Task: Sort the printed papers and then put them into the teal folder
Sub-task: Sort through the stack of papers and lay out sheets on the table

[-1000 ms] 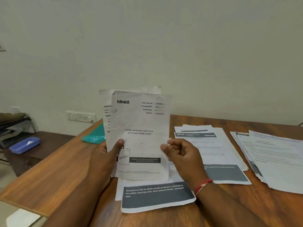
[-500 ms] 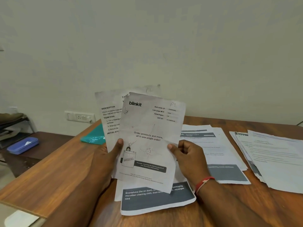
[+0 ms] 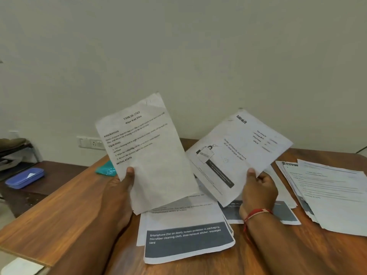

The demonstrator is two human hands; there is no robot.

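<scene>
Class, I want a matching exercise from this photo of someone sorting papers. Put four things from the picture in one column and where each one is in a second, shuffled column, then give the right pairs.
Things
1. Wipe Wall Tiles sheet
2. blinkit sheet
3. teal folder
4. blue case

Places
A. on the low side cabinet, left of the table
B. held up in the right hand
C. flat on the table, partly hidden behind a held sheet
D. held up in the left hand

Pairs: 1-D, 2-B, 3-C, 4-A
</scene>
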